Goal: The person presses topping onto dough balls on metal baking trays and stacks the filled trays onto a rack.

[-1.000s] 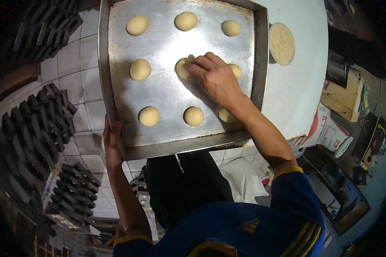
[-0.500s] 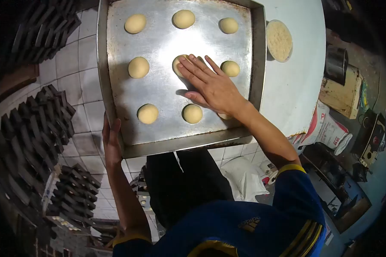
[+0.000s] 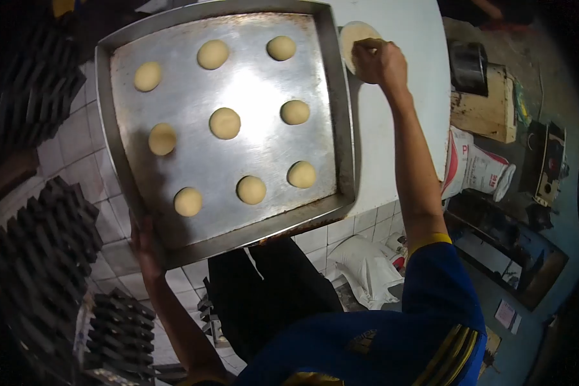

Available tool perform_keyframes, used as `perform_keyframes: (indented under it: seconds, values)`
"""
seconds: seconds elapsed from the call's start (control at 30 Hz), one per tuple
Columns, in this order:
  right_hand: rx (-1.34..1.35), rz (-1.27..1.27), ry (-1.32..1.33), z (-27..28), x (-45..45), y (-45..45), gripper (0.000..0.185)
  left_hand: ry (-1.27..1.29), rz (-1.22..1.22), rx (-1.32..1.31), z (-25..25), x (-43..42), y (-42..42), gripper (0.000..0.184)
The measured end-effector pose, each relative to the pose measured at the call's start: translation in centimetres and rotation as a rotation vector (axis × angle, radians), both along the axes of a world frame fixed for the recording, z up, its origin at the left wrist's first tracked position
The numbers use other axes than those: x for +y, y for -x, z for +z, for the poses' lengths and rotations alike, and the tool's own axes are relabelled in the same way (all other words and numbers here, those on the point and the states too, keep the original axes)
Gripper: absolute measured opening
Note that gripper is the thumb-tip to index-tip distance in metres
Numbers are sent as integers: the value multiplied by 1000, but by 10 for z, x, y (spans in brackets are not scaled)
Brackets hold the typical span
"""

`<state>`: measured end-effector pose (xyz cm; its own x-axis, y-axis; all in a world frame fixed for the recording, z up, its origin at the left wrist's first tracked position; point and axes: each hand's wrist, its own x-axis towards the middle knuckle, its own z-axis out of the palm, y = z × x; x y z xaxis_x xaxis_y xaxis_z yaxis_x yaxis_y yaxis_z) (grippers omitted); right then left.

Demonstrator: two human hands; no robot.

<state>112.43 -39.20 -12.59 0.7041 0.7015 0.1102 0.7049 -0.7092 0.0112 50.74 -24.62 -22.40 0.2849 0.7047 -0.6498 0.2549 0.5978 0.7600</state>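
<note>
Nine dough balls (image 3: 225, 123) are spaced apart in three rows on the floor of a metal tray (image 3: 193, 83), which is supported at its near left corner by the left hand (image 3: 146, 248), its grip clamped on the tray's rim. The right hand (image 3: 381, 63) is held over the bowl (image 3: 360, 38) of pale crumbs on the white table (image 3: 392, 141), just beyond the tray's right wall; its fingers are curled downward, but whether its grip is apart or together cannot be told.
</note>
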Motion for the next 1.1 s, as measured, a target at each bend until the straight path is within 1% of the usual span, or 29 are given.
perform_keyframes:
  seconds: [0.03,0.1,0.13,0.17,0.2,0.23,0.27,0.3,0.33,0.37,0.43,0.5,0.57,0.6,0.67,0.7,0.8,0.83,0.9,1.0,1.07,1.1]
  values:
    - [27,-6,-2,0,0,-1,30,16,0,-76,19,1,-15,68]
    - [50,-19,-11,5,2,0,31,-32,-23,-92,11,2,-13,68]
    - [85,-105,-25,10,4,2,32,-78,-34,-98,6,2,-10,68]
    - [123,-191,-37,14,6,5,32,-79,-38,-101,2,0,-5,68]
    - [121,-194,-40,17,9,9,32,-20,6,-113,3,0,-6,68]
    - [125,-179,-38,18,10,14,33,43,49,-122,4,0,-6,69]
    - [127,-163,-36,19,10,17,34,45,43,-124,5,0,-6,69]
    - [123,-167,-36,15,10,15,34,23,19,-146,18,0,-18,69]
    - [98,-117,-35,8,9,12,34,1,-3,-166,25,-1,-25,69]
    - [75,-64,-34,4,8,10,34,1,-2,-168,24,-1,-24,69]
    - [65,-48,-22,7,10,7,34,-13,-39,-133,21,2,-18,68]
    - [58,-38,-4,14,9,10,34,-7,-24,-139,22,0,-18,67]
    - [165,-167,-61,25,11,15,33,-5,-4,-148,20,1,-16,66]
    - [165,-165,-62,21,6,7,33,28,12,-110,15,1,-10,66]
    - [557,-159,-372,3,-13,-21,33,53,37,-64,6,-1,-3,67]
    - [608,-135,-414,-6,-19,-33,35,36,34,-84,2,-1,-1,67]
    - [707,-142,-509,15,-7,-13,36,14,82,-78,3,-3,-1,68]
    - [724,-131,-510,24,2,2,36,-38,-11,-2,12,-2,-5,68]
    - [924,-91,-546,39,23,36,37,6,-42,9,34,1,-22,71]
    - [963,144,-486,22,61,77,38,63,-29,-24,39,4,-25,74]
    - [1190,170,-487,13,94,105,36,31,-18,-15,34,1,-24,75]
    - [1124,233,-468,7,109,116,35,2,-8,-6,33,0,-21,76]
